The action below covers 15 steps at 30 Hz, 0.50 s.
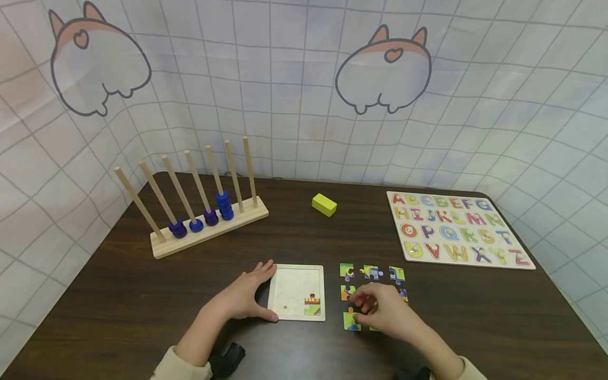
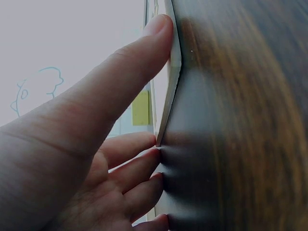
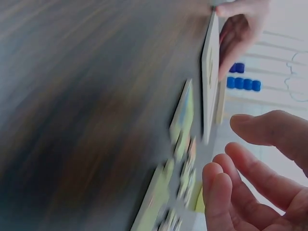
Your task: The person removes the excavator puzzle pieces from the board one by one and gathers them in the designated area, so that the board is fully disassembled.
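In the head view my left hand (image 1: 248, 293) rests at the left side of a square wooden puzzle tray (image 1: 296, 266). Its thumb touches the near corner and its fingertips the far one, with thumb and fingers spread in the left wrist view. One puzzle piece (image 1: 312, 306) lies in the tray's near right corner. My right hand (image 1: 386, 311) hovers over loose pieces right of the tray, hiding some. A gap separates its thumb and bent fingers (image 3: 250, 173), with nothing between them. Nearest to it are a green piece (image 1: 351, 321) and an orange-green piece (image 1: 347, 292).
More loose pieces (image 1: 372, 272) lie in a row behind the right hand. At the back left stands a wooden peg rack (image 1: 214, 227) with blue and purple beads. A yellow-green block (image 1: 324, 205) sits at the back middle, and an alphabet board (image 1: 456, 229) at the right.
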{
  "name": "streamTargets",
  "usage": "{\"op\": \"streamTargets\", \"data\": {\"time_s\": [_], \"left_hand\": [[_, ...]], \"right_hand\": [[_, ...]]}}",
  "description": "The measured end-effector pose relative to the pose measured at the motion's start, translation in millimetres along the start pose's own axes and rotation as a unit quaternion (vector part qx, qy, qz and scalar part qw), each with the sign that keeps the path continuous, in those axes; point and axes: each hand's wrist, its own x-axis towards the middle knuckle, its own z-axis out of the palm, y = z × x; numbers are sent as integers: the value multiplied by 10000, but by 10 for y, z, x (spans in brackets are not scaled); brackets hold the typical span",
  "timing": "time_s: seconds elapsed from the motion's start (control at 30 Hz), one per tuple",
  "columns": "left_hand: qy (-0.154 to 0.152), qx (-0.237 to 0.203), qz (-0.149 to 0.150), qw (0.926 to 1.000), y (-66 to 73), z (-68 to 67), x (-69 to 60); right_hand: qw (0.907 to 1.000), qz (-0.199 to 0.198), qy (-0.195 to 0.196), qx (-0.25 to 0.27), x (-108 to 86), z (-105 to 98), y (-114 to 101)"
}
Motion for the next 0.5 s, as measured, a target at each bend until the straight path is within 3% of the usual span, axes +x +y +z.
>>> {"op": "streamTargets", "data": {"time_s": [0.5], "left_hand": [[11, -4, 27, 10000, 3, -7, -4]], "right_hand": [[9995, -159, -114, -264, 348, 317, -242]]}}
